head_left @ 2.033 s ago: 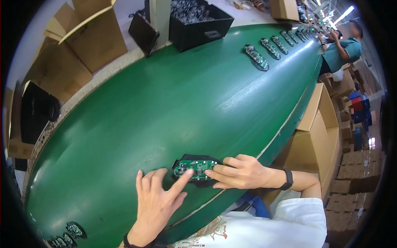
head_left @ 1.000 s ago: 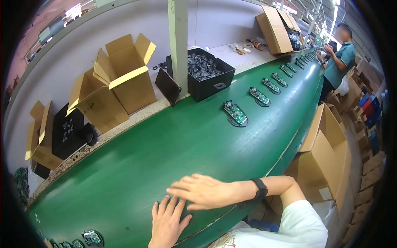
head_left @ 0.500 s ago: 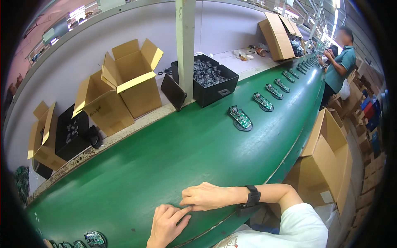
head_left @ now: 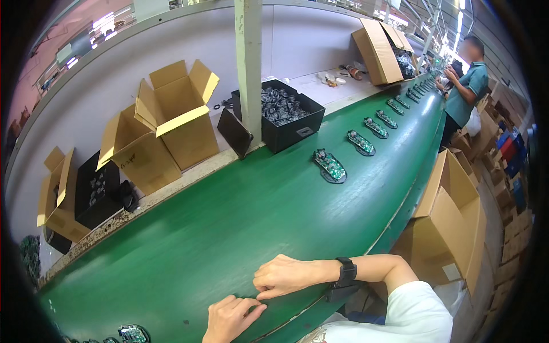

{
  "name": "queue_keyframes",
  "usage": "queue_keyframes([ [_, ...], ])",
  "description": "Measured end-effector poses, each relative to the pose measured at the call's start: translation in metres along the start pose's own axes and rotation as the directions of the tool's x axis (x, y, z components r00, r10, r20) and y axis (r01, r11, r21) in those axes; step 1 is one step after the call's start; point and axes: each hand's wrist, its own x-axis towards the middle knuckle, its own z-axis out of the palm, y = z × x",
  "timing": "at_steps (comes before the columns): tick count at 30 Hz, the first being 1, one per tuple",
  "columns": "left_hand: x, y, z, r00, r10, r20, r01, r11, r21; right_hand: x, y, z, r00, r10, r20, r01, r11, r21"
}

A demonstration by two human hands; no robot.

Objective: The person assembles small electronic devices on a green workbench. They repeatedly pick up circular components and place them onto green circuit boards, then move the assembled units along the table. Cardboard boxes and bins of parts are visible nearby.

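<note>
Over the near edge of the green conveyor belt, my two hands are almost touching. My left hand has its fingers bent together, with the thumb against the index finger. My right hand, a black watch on its wrist, is curled with the knuckles up. The fingertips of both are turned down, so anything between them is hidden. Beyond them lies a green circuit board on a black oval base, first of a row running up the belt. Another such board is at the lower left, beside several partly cut off.
Along the far side stand open cardboard boxes, a black bin of small dark parts behind a post, and another black bin. A large open carton is at the right. A person in a teal shirt stands farther up.
My hands have drawn slightly apart, and the right one is more tightly curled. The picture has shifted a little; the boards sit slightly lower and farther left on the belt.
</note>
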Motion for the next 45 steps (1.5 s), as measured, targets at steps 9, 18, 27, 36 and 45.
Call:
queue_keyframes([
  [9,-0.005,-0.003,0.003,0.999,-0.002,0.039,0.000,0.999,0.047,0.002,0.004,0.005,1.000,0.000,-0.016,-0.001,0.997,-0.080],
  [18,-0.012,-0.006,0.008,0.985,-0.040,0.167,0.025,0.995,0.092,-0.002,-0.002,0.010,0.999,-0.038,0.000,0.038,0.999,0.030],
  [27,-0.013,-0.012,0.011,0.982,-0.032,0.189,-0.008,0.979,0.205,-0.001,-0.002,0.006,0.999,-0.039,0.024,0.040,0.998,-0.041],
  [36,-0.007,-0.014,0.012,0.994,0.107,0.002,-0.107,0.982,0.155,0.000,-0.006,0.002,0.996,-0.013,0.085,0.020,0.997,-0.075],
  [45,-0.006,-0.015,0.014,0.988,0.152,-0.008,-0.147,0.971,0.190,-0.002,-0.004,0.004,0.998,-0.028,0.062,0.035,0.994,-0.105],
])
